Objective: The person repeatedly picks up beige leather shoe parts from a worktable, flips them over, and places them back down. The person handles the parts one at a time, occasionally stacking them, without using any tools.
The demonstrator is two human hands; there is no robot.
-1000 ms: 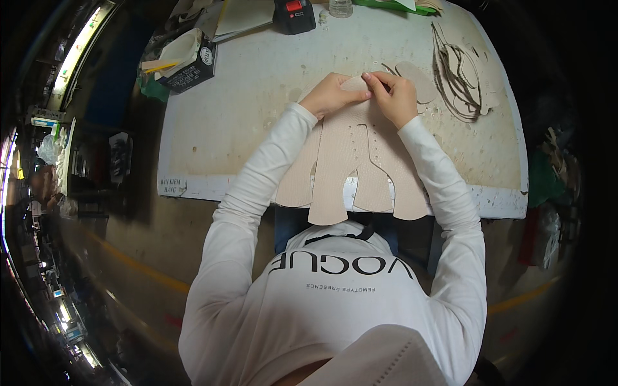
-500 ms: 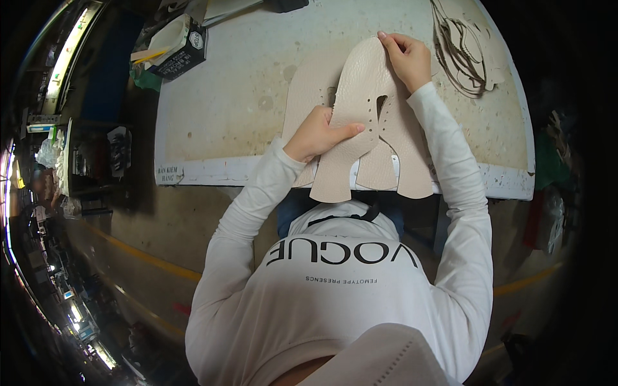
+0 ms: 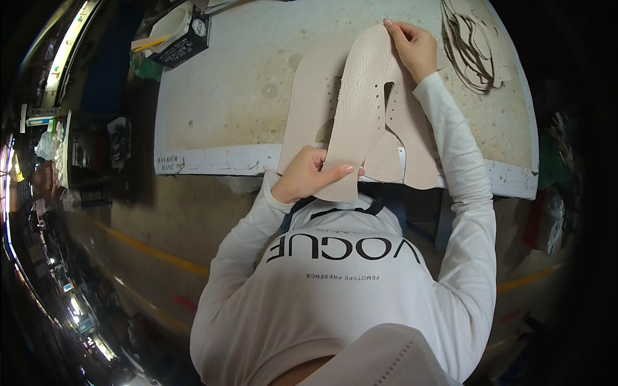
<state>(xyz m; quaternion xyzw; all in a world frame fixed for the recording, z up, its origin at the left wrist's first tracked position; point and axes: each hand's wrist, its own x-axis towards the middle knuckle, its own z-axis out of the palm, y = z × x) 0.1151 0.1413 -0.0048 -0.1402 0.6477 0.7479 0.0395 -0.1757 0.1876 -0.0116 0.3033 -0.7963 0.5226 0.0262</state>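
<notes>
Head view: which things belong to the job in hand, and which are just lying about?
In the job:
- left hand, gripping the lower end of the upper beige piece
- right hand, pinching its top edge
- beige piece beneath
- table

Apparently lying about:
- dark box
- yellow stick
- thin strips

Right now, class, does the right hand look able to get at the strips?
Probably yes: the strips lie to the right of the right hand, with nothing seen standing between, though it would first have to release the pale piece.
</notes>
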